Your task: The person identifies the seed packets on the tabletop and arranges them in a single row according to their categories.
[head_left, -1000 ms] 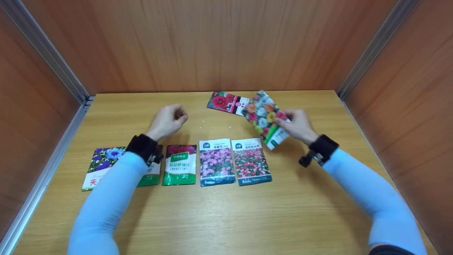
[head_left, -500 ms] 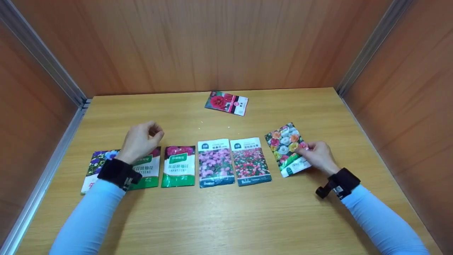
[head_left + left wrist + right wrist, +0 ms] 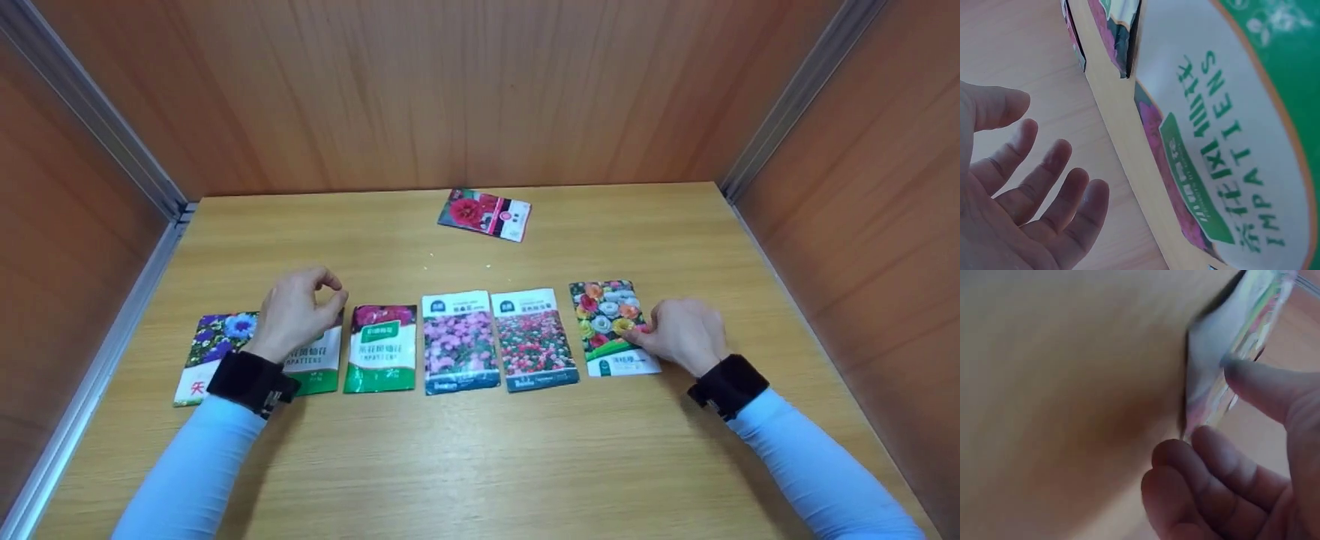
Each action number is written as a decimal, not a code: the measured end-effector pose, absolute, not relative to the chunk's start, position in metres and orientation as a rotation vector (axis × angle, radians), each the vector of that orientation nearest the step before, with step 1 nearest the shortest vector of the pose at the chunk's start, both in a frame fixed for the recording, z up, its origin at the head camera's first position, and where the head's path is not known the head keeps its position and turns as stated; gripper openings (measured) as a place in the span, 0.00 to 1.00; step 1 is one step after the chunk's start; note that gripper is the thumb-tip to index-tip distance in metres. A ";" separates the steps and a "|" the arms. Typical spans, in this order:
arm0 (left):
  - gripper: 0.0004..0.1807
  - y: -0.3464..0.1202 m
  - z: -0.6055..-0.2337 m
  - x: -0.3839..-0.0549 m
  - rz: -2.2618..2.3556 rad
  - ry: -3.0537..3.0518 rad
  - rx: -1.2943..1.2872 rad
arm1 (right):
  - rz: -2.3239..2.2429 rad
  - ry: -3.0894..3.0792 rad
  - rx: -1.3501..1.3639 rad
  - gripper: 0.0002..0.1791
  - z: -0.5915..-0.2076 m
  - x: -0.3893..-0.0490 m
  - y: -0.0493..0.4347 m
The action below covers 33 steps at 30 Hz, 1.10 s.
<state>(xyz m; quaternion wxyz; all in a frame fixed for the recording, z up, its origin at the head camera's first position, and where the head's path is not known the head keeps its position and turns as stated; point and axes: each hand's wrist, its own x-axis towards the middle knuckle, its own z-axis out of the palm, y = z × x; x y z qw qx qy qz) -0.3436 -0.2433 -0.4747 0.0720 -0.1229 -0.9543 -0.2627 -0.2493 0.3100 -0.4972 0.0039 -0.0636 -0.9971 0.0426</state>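
My right hand (image 3: 682, 334) pinches the right edge of a seed packet (image 3: 607, 319) with multicoloured flowers, at the right end of a row. In the right wrist view the thumb lies on the face of that packet (image 3: 1210, 354), and the other fingers curl near its edge. My left hand (image 3: 295, 311) holds nothing, its fingers loosely bent. It hovers above a green-and-white impatiens seed packet (image 3: 319, 360), hiding part of it. Left of that lies a blue-flowered seed packet (image 3: 214, 341), partly covered by the left hand and wrist.
A second impatiens packet (image 3: 381, 352), a pink-flowered packet (image 3: 460, 345) and a red-flowered packet (image 3: 535, 341) continue the row. Farther back, a packet with red blooms (image 3: 484, 215) lies sideways. Wood panels (image 3: 465, 97) enclose the table (image 3: 465, 465) at back and sides.
My right hand has brought the multicoloured packet from beside the back packet down to the row's right end and straightened it. My left hand has moved left and nearer.
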 end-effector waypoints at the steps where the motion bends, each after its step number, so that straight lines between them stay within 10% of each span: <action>1: 0.10 -0.244 -0.476 -0.343 -0.776 -2.870 -0.370 | 0.059 -3.115 -0.156 0.32 -0.495 -0.249 0.308; 16: 0.22 -0.218 -0.488 -0.343 -0.552 -2.951 -0.554 | -0.216 -2.978 0.452 0.20 -0.474 -0.333 0.257; 33: 0.35 -0.087 -0.487 -0.371 -0.522 -3.126 -0.768 | -0.138 -3.211 0.527 0.47 -0.510 -0.434 0.178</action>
